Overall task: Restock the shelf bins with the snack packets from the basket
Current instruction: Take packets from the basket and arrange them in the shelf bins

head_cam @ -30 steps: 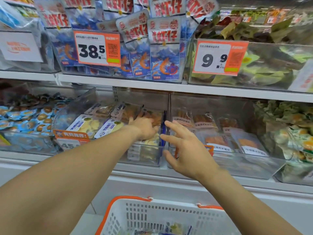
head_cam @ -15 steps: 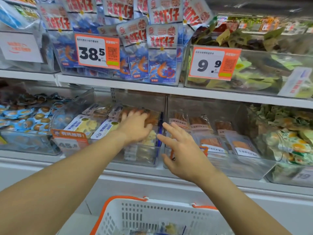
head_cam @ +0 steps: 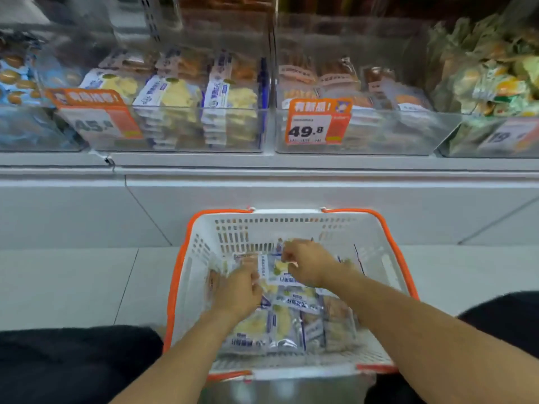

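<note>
White basket (head_cam: 370,252): plastic, slotted walls, orange rim and handles, standing on the pale floor in front of the shelf base, between the person's dark-clothed knees.
Snack packets in basket (head_cam: 287,322): a loose heap of clear-and-white packs showing yellow pieces inside, with a few brownish packs toward the right side; they cover most of the basket's bottom.
Left hand (head_cam: 237,290): down inside the basket on the left of the heap, fingers curled onto the packets; motion blur hides whether it truly grips one or only rests on it.
Right hand (head_cam: 307,265): reaching in from the right, fingers bent and pinching the top edge of the uppermost packet (head_cam: 272,268), a white pack with a yellow patch, lying near the basket's far wall.
Middle-left bin (head_cam: 178,141): clear plastic on the lowest shelf, holding three upright stacks of the same yellow-filled packets, with brownish packs behind them; an orange price tag (head_cam: 99,118) reading 45 hangs tilted at its front left.
Middle-right bin (head_cam: 408,135): clear, just beside the first, with brown and orange packs lying at its back and an orange tag (head_cam: 316,122) marked 49.8 on its front.
Far bins: blue-wrapped items at the left edge, green and yellow wrappers at the right, both blurred.
Shelf (head_cam: 262,163): white ledge running under all the bins.
</note>
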`<state>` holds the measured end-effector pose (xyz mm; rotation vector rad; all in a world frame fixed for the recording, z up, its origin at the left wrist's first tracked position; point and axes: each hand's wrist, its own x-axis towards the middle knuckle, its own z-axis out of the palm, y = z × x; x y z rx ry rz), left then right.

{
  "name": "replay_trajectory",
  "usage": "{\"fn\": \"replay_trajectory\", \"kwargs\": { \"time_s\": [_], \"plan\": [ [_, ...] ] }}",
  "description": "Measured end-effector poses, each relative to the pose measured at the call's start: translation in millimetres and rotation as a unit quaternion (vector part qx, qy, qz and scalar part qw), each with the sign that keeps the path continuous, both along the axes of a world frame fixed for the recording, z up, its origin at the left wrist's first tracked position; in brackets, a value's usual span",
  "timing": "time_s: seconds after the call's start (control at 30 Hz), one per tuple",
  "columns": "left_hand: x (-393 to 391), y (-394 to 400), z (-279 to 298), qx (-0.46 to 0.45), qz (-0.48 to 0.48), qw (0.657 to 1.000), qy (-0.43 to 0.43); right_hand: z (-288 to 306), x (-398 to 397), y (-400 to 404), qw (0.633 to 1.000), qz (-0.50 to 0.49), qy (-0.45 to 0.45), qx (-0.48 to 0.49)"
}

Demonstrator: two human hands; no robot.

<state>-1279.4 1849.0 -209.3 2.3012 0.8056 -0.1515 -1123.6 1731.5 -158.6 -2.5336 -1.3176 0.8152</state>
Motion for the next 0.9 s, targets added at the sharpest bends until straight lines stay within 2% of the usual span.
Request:
{"fn": "replay_trajectory", "kwargs": {
  "time_s": [0.1, 0.2, 0.33, 0.4, 0.5, 0.67, 0.8, 0.87, 0.9],
  "plan": [
    [-23.1, -13.2, -33.2, -0.084, -0.009, 0.993, 0.084, -46.7, -17.5, -35.2, 0.988, -0.077, 0.072, -0.109],
    [-24.9, -17.3, -50.9, -0.111, -0.030, 0.981, 0.155, -75.2, -32.0, -53.0, 0.968, -0.098, 0.109, -0.203],
    [-23.1, -28.5, -65.0, -0.138, -0.072, 0.951, 0.267, -97.2, -50.6, -57.4, 0.956, -0.124, 0.136, -0.229],
    [-24.4, -34.4, -71.5, -0.090, -0.121, 0.937, 0.314, -109.1, -62.2, -60.1, 0.946, -0.112, 0.167, -0.255],
    [-28.4, -41.0, -78.8, -0.022, -0.156, 0.932, 0.325, -122.7, -75.3, -59.6, 0.939, -0.111, 0.191, -0.264],
    [-29.2, -37.0, -81.3, -0.092, -0.146, 0.932, 0.319, -127.2, -76.6, -43.6, 0.931, -0.164, 0.218, -0.243],
    [-26.5, -31.9, -78.6, -0.137, -0.109, 0.940, 0.294, -129.3, -72.3, -38.5, 0.928, -0.242, 0.183, -0.218],
    [-21.7, -29.2, -73.0, -0.161, -0.093, 0.938, 0.294, -129.3, -67.4, -37.1, 0.918, -0.275, 0.232, -0.166],
    [-18.8, -27.2, -70.0, -0.162, -0.088, 0.939, 0.290, -125.9, -64.1, -35.0, 0.909, -0.277, 0.259, -0.176]
  ]
}}
